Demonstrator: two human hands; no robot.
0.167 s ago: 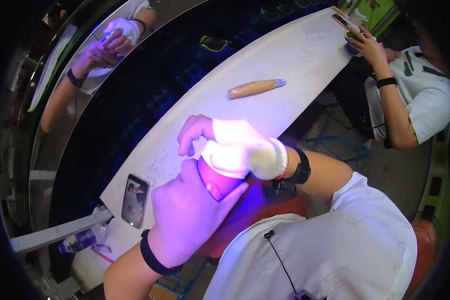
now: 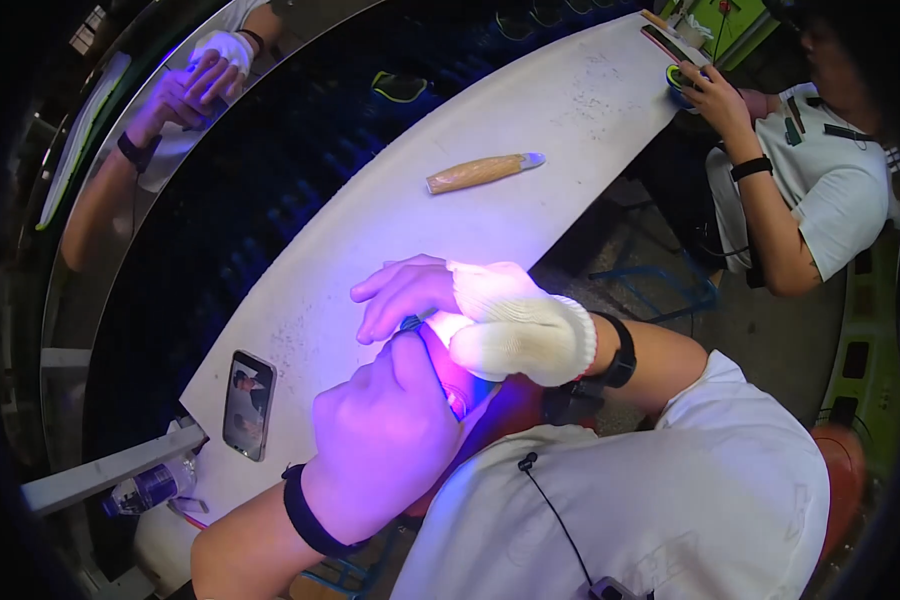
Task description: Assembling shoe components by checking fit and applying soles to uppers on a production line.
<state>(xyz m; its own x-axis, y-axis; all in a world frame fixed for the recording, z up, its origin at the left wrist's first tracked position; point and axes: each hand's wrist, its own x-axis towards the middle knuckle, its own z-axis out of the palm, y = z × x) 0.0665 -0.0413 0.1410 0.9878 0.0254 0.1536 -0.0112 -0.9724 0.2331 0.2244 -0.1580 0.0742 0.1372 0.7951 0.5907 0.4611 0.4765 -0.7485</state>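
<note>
Under bright violet light, my left hand [image 2: 385,425] is closed round a smooth, curved piece [image 2: 454,388] that looks pink and has a dark edge. Its kind cannot be made out, as both hands cover most of it. My right hand [image 2: 515,320] wears a white knit glove with bare fingertips. Its thumb lies against the piece while the fingers bend over its top, just beyond the left knuckles. Farther off on the white table lies a knife [image 2: 480,173] with a tan wrapped handle and short metal blade.
A phone [image 2: 248,405] lies at the table's left, near a water bottle [image 2: 150,487] and a grey metal bar [image 2: 115,466]. Beyond the table's edge, dark pieces with yellow-green trim [image 2: 401,87] rest on a dark surface. A co-worker [image 2: 805,190] sits at the far right.
My right hand has turned and shifted slightly right, its fingers reaching farther over the piece. My left fingers have curled in closer, hiding more of it. The whole view has shifted slightly.
</note>
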